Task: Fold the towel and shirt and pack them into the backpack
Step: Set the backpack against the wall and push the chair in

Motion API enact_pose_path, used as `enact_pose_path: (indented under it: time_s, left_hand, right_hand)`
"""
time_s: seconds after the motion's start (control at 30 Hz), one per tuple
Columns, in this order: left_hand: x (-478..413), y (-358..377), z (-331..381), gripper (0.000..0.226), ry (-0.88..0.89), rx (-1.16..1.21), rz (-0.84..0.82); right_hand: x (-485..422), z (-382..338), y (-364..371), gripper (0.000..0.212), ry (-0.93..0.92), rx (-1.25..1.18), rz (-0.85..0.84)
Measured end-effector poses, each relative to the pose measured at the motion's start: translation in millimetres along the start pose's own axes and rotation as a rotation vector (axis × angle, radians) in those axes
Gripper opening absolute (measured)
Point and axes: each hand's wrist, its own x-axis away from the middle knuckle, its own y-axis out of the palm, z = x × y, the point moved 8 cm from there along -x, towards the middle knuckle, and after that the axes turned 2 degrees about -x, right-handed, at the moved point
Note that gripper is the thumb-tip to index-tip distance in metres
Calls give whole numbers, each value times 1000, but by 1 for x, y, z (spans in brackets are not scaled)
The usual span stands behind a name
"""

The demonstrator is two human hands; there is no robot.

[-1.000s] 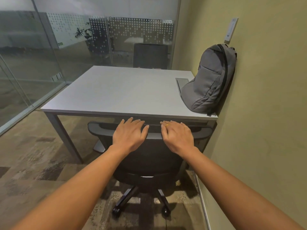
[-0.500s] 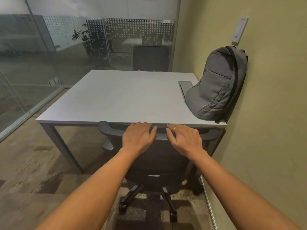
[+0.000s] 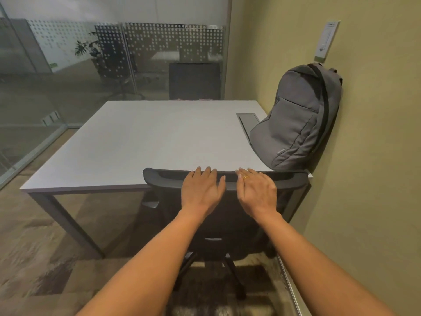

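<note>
The left hand and right hand lie flat, fingers straight, on the chair back at the table edge. The backpack stands on the table, leaning on the wall, ahead and right of the right hand, the nearer one (towel and shirt nowhere in view).

We are counting one backpack, one table, two chairs at it, the near chair and the far chair, two hands, the left hand and the right hand, one ring, one wall plate and one plant.
</note>
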Motion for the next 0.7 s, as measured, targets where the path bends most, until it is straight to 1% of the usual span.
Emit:
enact_pose_path:
  time_s: [0.17,0.33,0.4,0.47,0.53,0.6,0.7]
  left_hand:
    - [-19,6,9,93,-6,-6,6]
    - [-43,14,23,94,-26,6,-6]
    - [-53,17,26,90,-37,-3,-3]
    - [-61,18,23,83,-51,-18,6]
    - [-68,19,17,76,-60,-38,21]
    - [-71,16,10,81,-65,-41,37]
    - [-74,15,7,85,-52,-27,53]
  right_hand:
    - [-19,16,8,40,-12,-23,-14]
    - [-41,35,12,53,-42,-35,-43]
    - [-50,41,16,53,-45,-44,-60]
    - [-58,41,19,53,-52,-55,-40]
    - [-63,38,23,45,-47,-47,-25]
    - [-67,32,25,38,-56,-25,-23]
    - [-69,26,26,43,-76,-1,-26]
